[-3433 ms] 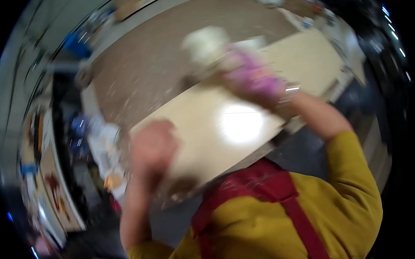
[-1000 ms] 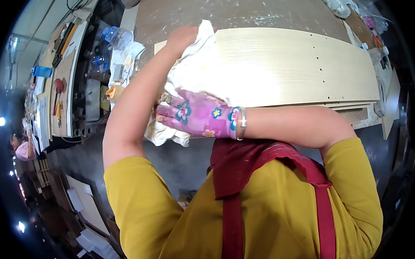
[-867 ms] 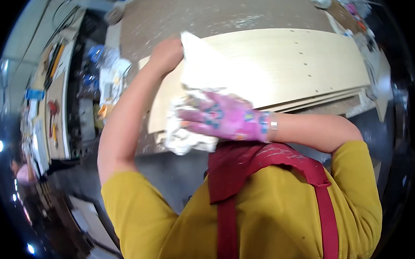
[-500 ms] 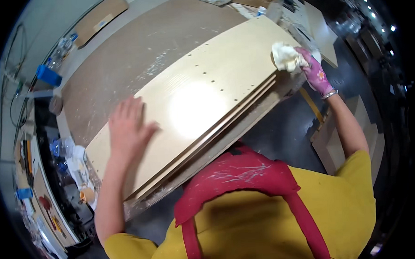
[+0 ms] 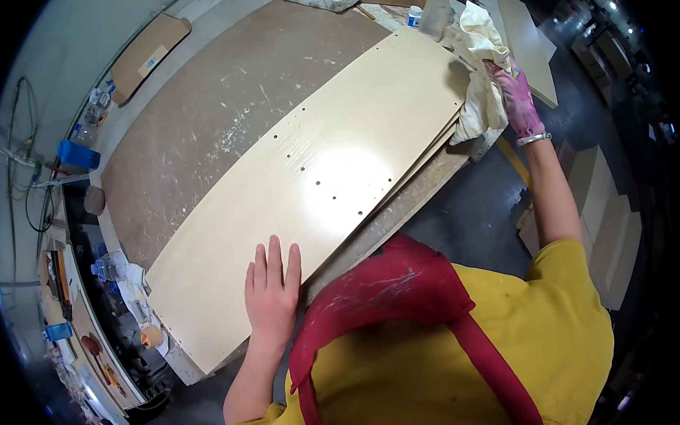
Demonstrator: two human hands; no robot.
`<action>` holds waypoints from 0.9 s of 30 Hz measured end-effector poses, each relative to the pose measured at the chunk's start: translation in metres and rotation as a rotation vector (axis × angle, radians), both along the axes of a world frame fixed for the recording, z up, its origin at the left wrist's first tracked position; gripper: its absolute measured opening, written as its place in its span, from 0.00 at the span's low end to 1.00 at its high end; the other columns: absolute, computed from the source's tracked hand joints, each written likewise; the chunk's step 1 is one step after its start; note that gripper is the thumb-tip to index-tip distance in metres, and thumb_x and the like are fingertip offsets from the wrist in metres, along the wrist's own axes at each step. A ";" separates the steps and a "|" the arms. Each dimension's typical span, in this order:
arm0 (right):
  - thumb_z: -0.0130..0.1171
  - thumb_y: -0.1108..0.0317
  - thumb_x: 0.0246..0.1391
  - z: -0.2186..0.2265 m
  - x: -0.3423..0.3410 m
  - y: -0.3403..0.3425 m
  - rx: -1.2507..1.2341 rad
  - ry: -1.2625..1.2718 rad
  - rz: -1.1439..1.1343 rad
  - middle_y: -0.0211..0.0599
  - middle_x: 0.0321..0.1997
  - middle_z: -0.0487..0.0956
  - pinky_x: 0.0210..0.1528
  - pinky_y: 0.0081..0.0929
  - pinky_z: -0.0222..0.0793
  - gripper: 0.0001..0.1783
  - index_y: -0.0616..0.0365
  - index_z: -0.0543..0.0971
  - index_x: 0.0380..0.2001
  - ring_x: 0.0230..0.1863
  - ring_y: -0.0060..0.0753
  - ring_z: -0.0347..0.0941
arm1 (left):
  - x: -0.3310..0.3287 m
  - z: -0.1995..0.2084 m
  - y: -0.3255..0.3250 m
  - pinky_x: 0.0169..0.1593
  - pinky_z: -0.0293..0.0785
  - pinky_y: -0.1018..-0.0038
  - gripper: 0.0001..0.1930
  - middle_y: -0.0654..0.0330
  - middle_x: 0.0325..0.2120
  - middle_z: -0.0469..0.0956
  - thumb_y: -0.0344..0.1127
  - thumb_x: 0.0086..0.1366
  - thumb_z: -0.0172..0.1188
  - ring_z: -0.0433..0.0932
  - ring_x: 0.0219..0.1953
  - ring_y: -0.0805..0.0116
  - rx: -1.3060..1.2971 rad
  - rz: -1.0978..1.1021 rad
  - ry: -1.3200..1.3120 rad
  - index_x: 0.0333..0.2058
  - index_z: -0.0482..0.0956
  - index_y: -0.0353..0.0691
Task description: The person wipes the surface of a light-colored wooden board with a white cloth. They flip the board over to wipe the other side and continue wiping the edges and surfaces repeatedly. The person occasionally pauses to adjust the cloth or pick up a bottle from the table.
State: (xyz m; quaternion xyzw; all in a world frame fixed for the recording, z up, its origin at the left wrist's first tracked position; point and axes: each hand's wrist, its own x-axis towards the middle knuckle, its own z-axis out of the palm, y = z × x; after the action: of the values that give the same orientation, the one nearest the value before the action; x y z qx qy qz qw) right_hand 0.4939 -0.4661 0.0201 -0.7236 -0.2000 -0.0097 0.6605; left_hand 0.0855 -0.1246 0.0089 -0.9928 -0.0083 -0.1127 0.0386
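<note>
A long pale wooden panel (image 5: pixel 228 224) with a curved far edge and several small drilled holes lies slantwise on the workbench, on top of other boards whose edges show below it. Flat on the panel near its close edge rests my bare left hand (image 5: pixel 274 290), fingers stretched out, holding nothing. My right hand (image 5: pixel 517 98), in a pink glove, grips a cream cloth (image 5: pixel 480 106) beyond the panel's right end. The cloth hangs loosely, partly over the panel's right corner.
A brown, stained bench top (image 5: pixel 202 127) spreads behind the panel. A clear bottle (image 5: pixel 436 14) and a small white jar (image 5: pixel 414 16) stand near the far right end. A cardboard box (image 5: pixel 151 58) lies at the far left. Wooden boards (image 5: pixel 606 226) stand on the floor at right.
My left hand has moved right and nearer to me across the panel. The cloth, bunched on the panel before, now hangs unfolded from my right hand. The top panel sits shifted over the boards below.
</note>
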 end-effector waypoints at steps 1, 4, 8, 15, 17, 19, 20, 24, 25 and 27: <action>0.52 0.75 0.51 0.003 0.000 0.009 -0.053 -0.072 -0.057 0.27 0.39 0.76 0.40 0.16 0.67 0.18 0.62 0.72 0.48 0.35 0.17 0.69 | -0.002 0.000 -0.001 0.48 0.71 0.60 0.26 0.47 0.53 0.69 0.28 0.50 0.60 0.72 0.51 0.45 0.034 -0.022 -0.034 0.52 0.72 0.41; 0.53 0.72 0.52 0.026 0.015 0.008 -0.064 -0.159 -0.194 0.32 0.43 0.77 0.45 0.21 0.67 0.19 0.61 0.74 0.49 0.40 0.23 0.71 | -0.020 0.063 0.010 0.46 0.74 0.66 0.22 0.51 0.51 0.73 0.27 0.54 0.53 0.76 0.49 0.53 -0.065 -0.052 0.046 0.51 0.74 0.45; 0.51 0.70 0.54 0.104 0.008 -0.001 -0.060 -0.530 -0.379 0.38 0.45 0.76 0.54 0.24 0.66 0.14 0.61 0.77 0.43 0.49 0.30 0.71 | 0.005 0.165 0.073 0.35 0.74 0.74 0.22 0.55 0.37 0.80 0.26 0.49 0.62 0.80 0.32 0.64 -0.529 0.136 0.276 0.47 0.76 0.39; 0.52 0.66 0.54 0.088 -0.025 0.112 -0.136 -0.558 -0.085 0.37 0.40 0.76 0.47 0.25 0.69 0.14 0.60 0.76 0.42 0.42 0.30 0.72 | 0.104 0.117 0.166 0.30 0.67 0.64 0.18 0.47 0.21 0.74 0.47 0.63 0.53 0.73 0.25 0.49 -0.373 0.371 -0.254 0.28 0.77 0.35; 0.53 0.66 0.50 0.056 -0.057 0.176 -0.411 -1.129 -0.018 0.44 0.48 0.73 0.55 0.32 0.64 0.19 0.59 0.73 0.47 0.52 0.38 0.68 | 0.117 0.081 0.190 0.33 0.68 0.56 0.23 0.45 0.24 0.76 0.54 0.63 0.48 0.74 0.29 0.42 -0.229 0.449 -0.291 0.28 0.79 0.39; 0.56 0.63 0.45 0.064 -0.138 0.249 -0.252 -0.795 0.429 0.50 0.52 0.72 0.58 0.40 0.62 0.27 0.59 0.70 0.51 0.56 0.47 0.67 | 0.118 0.048 0.204 0.34 0.69 0.55 0.23 0.44 0.25 0.76 0.55 0.64 0.48 0.75 0.31 0.42 -0.215 0.515 -0.211 0.28 0.80 0.40; 0.59 0.59 0.44 0.046 -0.160 0.278 -0.330 -0.824 0.598 0.49 0.52 0.72 0.57 0.42 0.62 0.32 0.61 0.67 0.53 0.54 0.50 0.68 | 0.124 0.033 0.211 0.34 0.69 0.55 0.24 0.44 0.26 0.77 0.55 0.64 0.47 0.75 0.31 0.42 -0.224 0.540 -0.148 0.29 0.81 0.40; 0.61 0.53 0.43 -0.014 -0.182 0.288 -0.509 -0.994 0.660 0.47 0.65 0.60 0.65 0.48 0.48 0.42 0.58 0.61 0.61 0.65 0.46 0.56 | 0.147 0.010 0.197 0.35 0.69 0.53 0.24 0.42 0.26 0.77 0.52 0.66 0.46 0.76 0.31 0.41 -0.260 0.418 -0.071 0.30 0.80 0.36; 0.61 0.52 0.44 -0.019 -0.160 0.282 -0.554 -0.909 0.654 0.47 0.66 0.57 0.66 0.49 0.46 0.42 0.56 0.60 0.62 0.67 0.44 0.54 | 0.149 0.001 0.201 0.35 0.69 0.53 0.23 0.42 0.26 0.77 0.51 0.66 0.46 0.76 0.31 0.41 -0.255 0.430 -0.045 0.30 0.80 0.36; 0.57 0.59 0.46 -0.026 -0.083 0.257 -0.662 -0.688 0.363 0.46 0.62 0.63 0.64 0.49 0.51 0.38 0.54 0.60 0.61 0.63 0.45 0.61 | 0.139 -0.005 0.201 0.34 0.68 0.53 0.23 0.42 0.26 0.76 0.50 0.66 0.45 0.75 0.31 0.41 -0.288 0.443 0.014 0.30 0.80 0.35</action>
State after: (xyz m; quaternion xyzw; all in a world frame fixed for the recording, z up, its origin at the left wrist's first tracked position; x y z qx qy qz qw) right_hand 0.4111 -0.2094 -0.0061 -0.8025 -0.5207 -0.0684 0.2831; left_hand 0.2241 0.0765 0.0042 -0.9628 -0.2412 -0.0924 -0.0793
